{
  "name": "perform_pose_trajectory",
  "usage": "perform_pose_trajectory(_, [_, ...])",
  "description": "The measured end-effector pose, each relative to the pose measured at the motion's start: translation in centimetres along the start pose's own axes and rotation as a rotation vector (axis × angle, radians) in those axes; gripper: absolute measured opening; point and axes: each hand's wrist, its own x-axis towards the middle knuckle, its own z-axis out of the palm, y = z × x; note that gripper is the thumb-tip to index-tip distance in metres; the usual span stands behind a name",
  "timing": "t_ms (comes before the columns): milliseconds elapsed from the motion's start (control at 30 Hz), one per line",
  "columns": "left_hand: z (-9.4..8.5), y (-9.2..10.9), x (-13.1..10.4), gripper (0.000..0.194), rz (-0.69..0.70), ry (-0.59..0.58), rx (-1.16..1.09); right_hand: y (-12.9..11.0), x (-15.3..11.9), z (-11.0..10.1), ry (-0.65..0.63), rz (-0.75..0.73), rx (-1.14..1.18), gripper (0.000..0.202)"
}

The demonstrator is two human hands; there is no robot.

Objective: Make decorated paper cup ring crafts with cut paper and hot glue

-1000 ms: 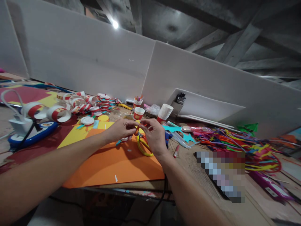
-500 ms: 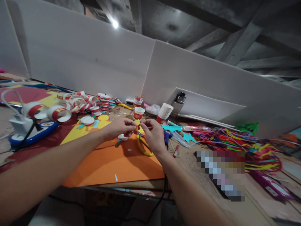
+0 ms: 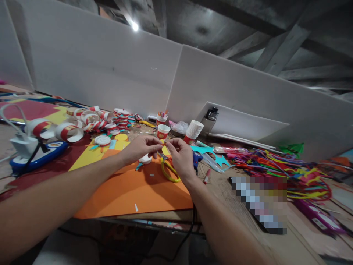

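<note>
Over an orange sheet [image 3: 124,195], my left hand [image 3: 145,147] and my right hand [image 3: 180,156] meet fingertip to fingertip. Both pinch a small yellow-orange paper piece [image 3: 164,143], partly covered by the fingers. Yellow-handled scissors [image 3: 168,173] are just below the fingers, beside my right hand. A white disc with a teal strip [image 3: 145,159] sits under my left hand. Behind the hands stands a red and white paper cup [image 3: 163,131].
A stack of paper cups [image 3: 194,129] and a bottle [image 3: 210,119] stand behind my right hand. Coloured pipe cleaners [image 3: 275,165] spread at the right. Paper rings [image 3: 70,131] and a blue power strip [image 3: 41,156] are at the left. A red marker [image 3: 207,176] lies right of the scissors.
The fingertips have shifted slightly, and the yellow-orange piece shows at a different angle between them. More of the white disc shows under my left hand.
</note>
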Motion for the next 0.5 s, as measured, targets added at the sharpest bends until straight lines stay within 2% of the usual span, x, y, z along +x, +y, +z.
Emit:
perform_pose_trajectory(300, [0.0, 0.63, -0.02, 0.02, -0.02, 0.067, -0.014, -0.19, 0.05, 0.04, 0.0, -0.026, 0.012, 0.015])
perform_pose_trajectory(500, [-0.39, -0.23, 0.41, 0.018, -0.018, 0.109, -0.254, 0.11, -0.12, 0.09, -0.034, -0.023, -0.003, 0.017])
